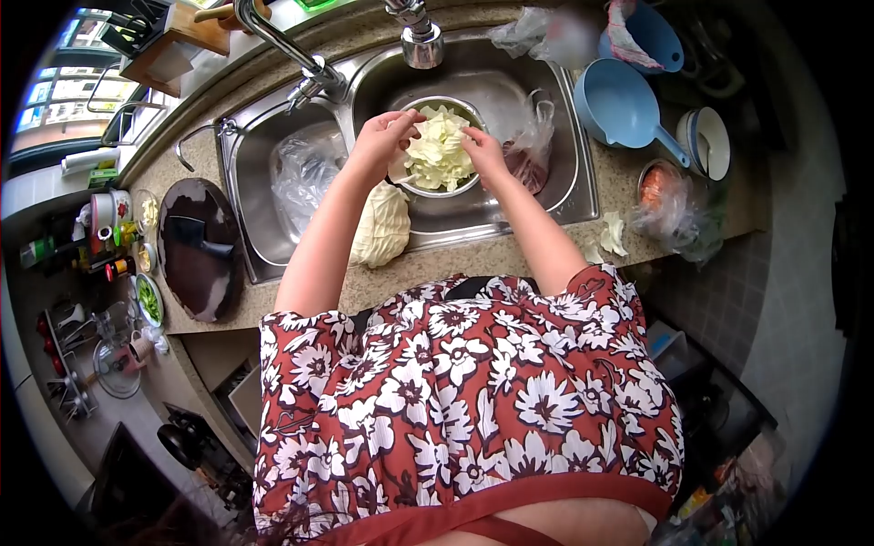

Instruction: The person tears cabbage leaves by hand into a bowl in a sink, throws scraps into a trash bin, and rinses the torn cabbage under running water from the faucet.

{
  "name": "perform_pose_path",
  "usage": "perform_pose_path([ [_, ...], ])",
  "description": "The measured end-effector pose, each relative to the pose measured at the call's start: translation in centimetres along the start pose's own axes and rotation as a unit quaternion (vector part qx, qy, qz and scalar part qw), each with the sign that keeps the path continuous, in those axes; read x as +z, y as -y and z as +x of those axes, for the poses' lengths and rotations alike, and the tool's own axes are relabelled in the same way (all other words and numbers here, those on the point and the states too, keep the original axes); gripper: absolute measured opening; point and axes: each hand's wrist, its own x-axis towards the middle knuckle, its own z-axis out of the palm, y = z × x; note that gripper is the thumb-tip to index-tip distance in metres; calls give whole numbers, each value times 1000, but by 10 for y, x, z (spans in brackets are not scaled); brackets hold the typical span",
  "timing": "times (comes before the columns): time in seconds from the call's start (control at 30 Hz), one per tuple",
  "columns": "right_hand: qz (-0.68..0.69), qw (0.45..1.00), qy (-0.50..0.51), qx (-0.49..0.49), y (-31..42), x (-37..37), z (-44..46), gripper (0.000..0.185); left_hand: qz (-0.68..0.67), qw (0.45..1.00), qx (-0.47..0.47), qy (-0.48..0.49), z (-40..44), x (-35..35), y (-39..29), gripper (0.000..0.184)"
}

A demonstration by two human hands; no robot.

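Note:
A metal bowl [452, 192] in the right sink basin is heaped with torn pale cabbage leaves [442, 150]. My left hand [387, 141] is at the left side of the heap, fingers curled in at the leaves. On the other side, my right hand [483, 153] has its fingertips pinched at a leaf's edge. Exactly how much leaf each hand holds is partly hidden. Below my left wrist, a partly stripped cabbage head [381, 229] rests at the sink's front edge.
A faucet [314, 77] arches over the sink divider. Plastic bags lie in the left basin [305, 173] and beside the bowl [533, 150]. Left stands a dark cutting board [187, 282] with a cleaver [196, 235]. Blue colander [619, 100], bowls [708, 141] and loose leaves [613, 234] are right.

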Motion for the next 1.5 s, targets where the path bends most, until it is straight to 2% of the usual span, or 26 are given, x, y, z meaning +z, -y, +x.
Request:
perform_pose_path([
  [0.03, -68, 997, -29, -17, 4, 1, -6, 37, -42, 998, 22, 29, -12, 1, -5, 35],
  [0.07, -69, 997, -27, -16, 8, 3, -11, 37, -42, 998, 21, 28, -21, 1, -7, 35],
  [0.17, -17, 999, 30, 0, 40, 10, -39, 35, -205, 973, 52, 95, -39, 4, -1, 39],
  [0.23, 155, 971, 165, 75, 74, 20, -69, 41, -233, 965, 68, 101, -47, 10, 5, 39],
  [0.27, 153, 972, 164, 74, 88, 24, -83, 41, -258, 957, 83, 107, -51, 13, 8, 40],
  [0.33, 223, 936, 241, 128, 113, 33, -111, 47, -272, 953, 87, 99, -60, 20, 11, 37],
  [0.4, 180, 941, 257, 127, 121, 36, -126, 44, -297, 945, 109, 80, -67, 26, 13, 35],
  [0.47, 93, 970, 214, 63, 116, 36, -132, 40, -260, 955, 125, 64, -79, 33, 17, 33],
  [0.5, 107, 970, 219, 2, 98, 38, -126, 37, -194, 970, 143, 35, -83, 40, 19, 32],
  [0.57, 58, 982, 179, -4, 97, 34, -136, 33, -63, 984, 165, 13, -94, 51, 25, 29],
  [0.7, 27, 993, 112, -30, 49, 9, -144, 27, 66, 986, 145, 47, -94, 65, 48, 28],
  [0.77, 12, 994, 97, -40, 42, -14, -156, 25, 51, 985, 137, 92, -98, 78, 53, 29],
  [0.87, 5, 999, 22, -39, 40, -57, -182, 20, 10, 978, 106, 177, -108, 98, 57, 36],
  [0.93, -43, 996, -57, -54, 45, -92, -198, 18, 55, 980, 92, 171, -114, 104, 56, 35],
  [0.97, -38, 988, -124, -87, 34, -114, -199, 18, 55, 979, 92, 175, -114, 104, 57, 35],
  [1.03, -169, 953, -238, -83, 27, -165, -208, 21, 74, 980, 44, 178, -114, 98, 55, 31],
  [1.07, -268, 912, -305, -64, 32, -186, -217, 22, 74, 980, 47, 180, -113, 94, 57, 31],
  [1.1, -366, 851, -365, -92, 33, -203, -222, 23, 88, 979, 26, 180, -113, 88, 59, 31],
  [1.17, -407, 800, -436, -57, 31, -236, -228, 21, 107, 979, 10, 174, -115, 83, 62, 29],
  [1.2, -423, 777, -457, -92, 16, -255, -224, 21, 108, 978, 13, 176, -116, 80, 62, 29],
  [1.3, -393, 807, -438, -55, 7, -271, -213, 23, 118, 981, -9, 153, -122, 73, 63, 27],
  [1.37, -390, 817, -395, -159, -4, -275, -200, 28, 115, 984, -6, 139, -127, 72, 58, 25],
  [1.5, -334, 851, -392, -104, -20, -279, -186, 30, 94, 991, 2, 98, -131, 60, 54, 22],
])
